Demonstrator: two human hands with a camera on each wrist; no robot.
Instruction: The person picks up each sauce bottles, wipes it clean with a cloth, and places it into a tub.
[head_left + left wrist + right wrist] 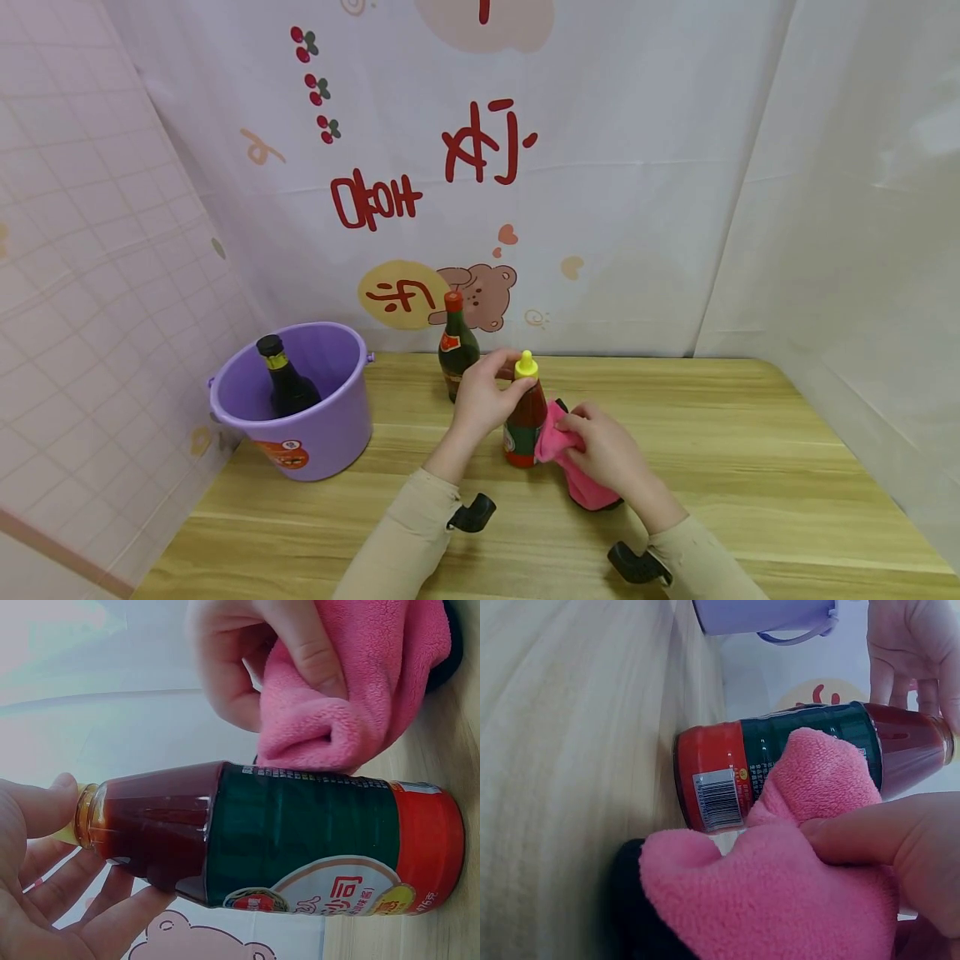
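Observation:
A squeeze bottle of red sauce [520, 440] with a yellow nozzle cap and a green label stands upright on the wooden table. My left hand [483, 396] grips it at the neck, thumb on the near side just below the cap and the other fingers round the back. My right hand [606, 454] pinches a pink fluffy cloth [772, 892], whose folded edge lies against the side of the label. The cloth hangs down over a dark object [641, 915] on the table, mostly hidden beneath it.
Behind my left hand stands a green glass bottle [457, 354] with a red cap. At the left is a purple bucket [337, 425] with a dark bottle [291, 387] leaning inside. A printed cloth backdrop [615, 250] rises along the table's back edge.

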